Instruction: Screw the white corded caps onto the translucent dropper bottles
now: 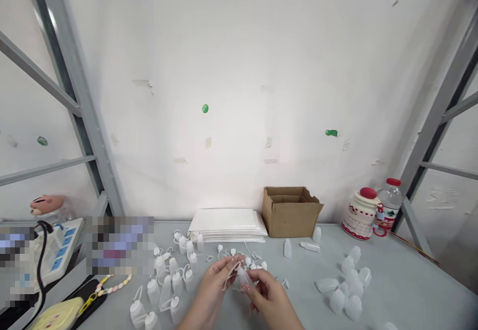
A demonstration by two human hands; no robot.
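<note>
My right hand (272, 292) is closed round a small translucent plastic bottle (245, 277), tilted in front of me. At the bottle's neck, my left hand (215, 281) pinches a white cap (239, 267) with a thin looped strap. Whether the cap is seated on the neck is hard to tell behind the fingers. Several loose strapped caps (220, 248) lie just beyond my hands. To the left stand several white capped bottles (177, 285) with looped straps. Several uncapped translucent bottles (351, 282) are heaped to the right.
Behind my hands are a stack of white flat sheets (227, 223) and an open cardboard box (293, 215). A decorated jar (362, 215) and a red-capped bottle (390, 205) stand at the back right. A power strip (65, 253) and a yellow case (58, 315) lie left.
</note>
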